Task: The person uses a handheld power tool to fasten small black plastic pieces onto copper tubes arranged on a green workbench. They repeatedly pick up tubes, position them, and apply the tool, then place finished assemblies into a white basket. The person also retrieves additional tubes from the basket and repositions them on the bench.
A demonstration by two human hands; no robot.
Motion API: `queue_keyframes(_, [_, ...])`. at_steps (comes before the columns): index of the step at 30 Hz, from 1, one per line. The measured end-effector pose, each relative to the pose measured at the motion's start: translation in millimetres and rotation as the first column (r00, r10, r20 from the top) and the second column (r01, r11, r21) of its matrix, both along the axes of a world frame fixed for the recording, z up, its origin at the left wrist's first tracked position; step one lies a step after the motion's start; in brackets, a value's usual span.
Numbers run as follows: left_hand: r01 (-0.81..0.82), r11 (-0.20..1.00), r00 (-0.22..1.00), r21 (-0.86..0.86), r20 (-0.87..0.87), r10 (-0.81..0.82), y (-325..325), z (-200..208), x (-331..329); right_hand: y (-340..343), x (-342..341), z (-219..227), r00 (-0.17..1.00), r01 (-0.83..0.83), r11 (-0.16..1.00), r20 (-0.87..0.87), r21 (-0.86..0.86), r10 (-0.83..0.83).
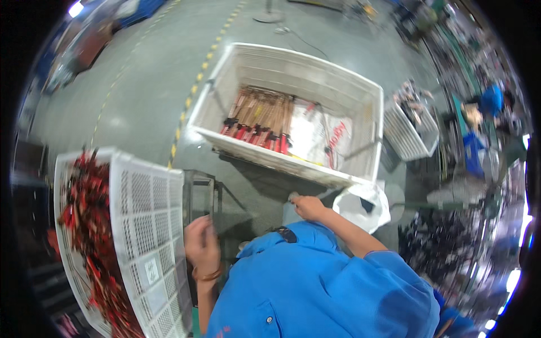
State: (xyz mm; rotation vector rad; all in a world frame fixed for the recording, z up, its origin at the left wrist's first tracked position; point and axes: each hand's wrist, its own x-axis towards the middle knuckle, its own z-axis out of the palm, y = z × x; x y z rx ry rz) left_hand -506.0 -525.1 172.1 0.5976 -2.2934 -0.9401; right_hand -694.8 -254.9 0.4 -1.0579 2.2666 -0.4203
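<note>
My left hand (202, 243), with a band round its wrist, is beside the right wall of a tall white perforated crate (147, 219). Motion smears its fingers, so I cannot tell what they do. Red and brown stick-like pieces (93, 225) fill that crate. My right hand (309, 208) is closed in front of my body, just below the near wall of a big white tub (265, 147). Something small and pale shows at its fingertips, too indistinct to name. Inside the tub lie long thin rods with red and black ends (262, 115), next to white sheeting with red print (321, 132).
A white bag-lined container (360, 209) stands right of my right hand. Beyond it is a white basket (408, 132) holding mixed parts. A dark metal frame (203, 188) stands beside the crate. Yellow-black tape (194, 89) marks the floor. Another person in blue (491, 101) is far right.
</note>
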Motion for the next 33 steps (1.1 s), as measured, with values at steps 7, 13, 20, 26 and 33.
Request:
queue_keyframes(7, [0.659, 0.752, 0.734, 0.008, 0.212, -0.646, 130, -66, -209, 128, -76, -15, 0.908, 0.418, 0.906, -0.05, 0.065, -0.415])
queue_keyframes(13, [0.658, 0.715, 0.59, 0.236, 0.427, -0.685, 125, -154, -271, 170, -123, -50, 0.797, 0.594, 0.789, 0.018, 0.158, -0.604])
queue_keyframes(20, [0.472, 0.82, 0.537, 0.324, 0.632, -0.559, 43, -268, -361, 107, -190, -103, 0.738, 0.658, 0.747, 0.118, 0.096, -0.665])
queue_keyframes(26, [0.502, 0.813, 0.341, 0.296, 0.796, -0.5, -11, -396, -434, 38, -290, -256, 0.675, 0.672, 0.73, 0.306, 0.121, -0.672])
queue_keyframes(33, [0.517, 0.829, 0.621, 0.213, 0.574, -0.534, -22, -540, -560, -24, -484, -481, 0.367, 0.927, 0.372, 0.088, 0.045, -0.926])
